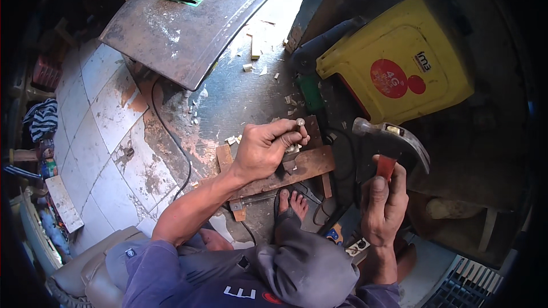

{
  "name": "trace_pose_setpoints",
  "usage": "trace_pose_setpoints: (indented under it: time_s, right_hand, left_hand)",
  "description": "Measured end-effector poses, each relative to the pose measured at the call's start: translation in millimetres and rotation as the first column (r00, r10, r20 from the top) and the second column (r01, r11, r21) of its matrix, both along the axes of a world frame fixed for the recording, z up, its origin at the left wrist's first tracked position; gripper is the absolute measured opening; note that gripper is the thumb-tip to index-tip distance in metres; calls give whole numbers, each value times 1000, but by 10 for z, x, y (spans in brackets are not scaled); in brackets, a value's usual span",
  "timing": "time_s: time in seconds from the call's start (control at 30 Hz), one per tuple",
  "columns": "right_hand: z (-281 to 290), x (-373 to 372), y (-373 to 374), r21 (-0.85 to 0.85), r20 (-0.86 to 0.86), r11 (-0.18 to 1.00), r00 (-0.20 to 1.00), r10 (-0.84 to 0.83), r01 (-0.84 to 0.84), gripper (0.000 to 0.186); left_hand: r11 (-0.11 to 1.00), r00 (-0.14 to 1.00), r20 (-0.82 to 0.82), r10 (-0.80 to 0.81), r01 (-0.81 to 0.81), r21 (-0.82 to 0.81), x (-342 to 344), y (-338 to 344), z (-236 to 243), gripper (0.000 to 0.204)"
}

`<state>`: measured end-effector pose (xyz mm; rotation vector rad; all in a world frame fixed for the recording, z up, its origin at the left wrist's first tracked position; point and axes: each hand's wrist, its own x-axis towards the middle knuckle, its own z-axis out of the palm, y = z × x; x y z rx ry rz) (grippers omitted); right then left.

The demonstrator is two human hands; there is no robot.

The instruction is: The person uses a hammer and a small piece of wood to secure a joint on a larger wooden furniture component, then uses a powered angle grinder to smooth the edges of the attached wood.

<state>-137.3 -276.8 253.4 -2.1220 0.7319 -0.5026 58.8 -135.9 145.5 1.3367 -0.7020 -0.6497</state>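
Raised at the right, my right hand [383,208] is closed around the red handle of a claw hammer [385,134], whose steel head points up and away from me. My left hand [265,145] pinches a small rod-like piece with a round, shiny top [301,122]; its lower part is hidden, so its exact kind is unclear. That hand is over a low wooden stand [311,165] of brown planks. A small dark block [289,165] sits on the stand just under my fingers. The hammer head is apart from the pinched piece.
Beyond my left hand stands a table saw [188,28] with its toothed blade showing through a green slot. A yellow plastic stool [399,63] is at the upper right. Wood offcuts [254,51] litter the floor, and a black cable [171,134] runs across it. My bare foot [293,202] is beside the stand.
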Motion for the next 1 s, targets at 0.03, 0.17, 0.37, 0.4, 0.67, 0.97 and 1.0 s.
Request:
trace_pose_setpoints:
  time_s: [0.03,0.17,0.37,0.4,0.67,0.97,1.0]
  right_hand:
    - [-6,-17,14,12,-13,1000,1000,3,-3,37]
    - [74,47,46,-54,-68,996,996,62,-66,39]
    - [227,149,1,-181,-75,958,974,214,-224,38]
    - [229,176,9,-159,-66,964,977,205,-213,37]
    - [256,295,48,-146,-113,959,967,228,-243,36]
    - [121,324,66,-236,76,956,978,195,-172,35]
    - [129,358,-7,-393,-96,867,951,294,-307,35]
  left_hand:
    - [1000,1000,9,6,-6,9,-22,6,-7,14]
    - [1000,999,23,26,-26,5,-34,-9,-24,14]
    - [999,991,-129,18,-22,-29,-1,-47,-35,13]
    - [999,986,-169,6,-13,-40,10,-40,-58,13]
    - [1000,962,-274,-2,-5,-23,12,-58,-79,14]
    - [997,987,160,29,-16,-79,-7,-15,-107,22]
    - [998,983,183,16,-5,-58,0,-8,-104,22]
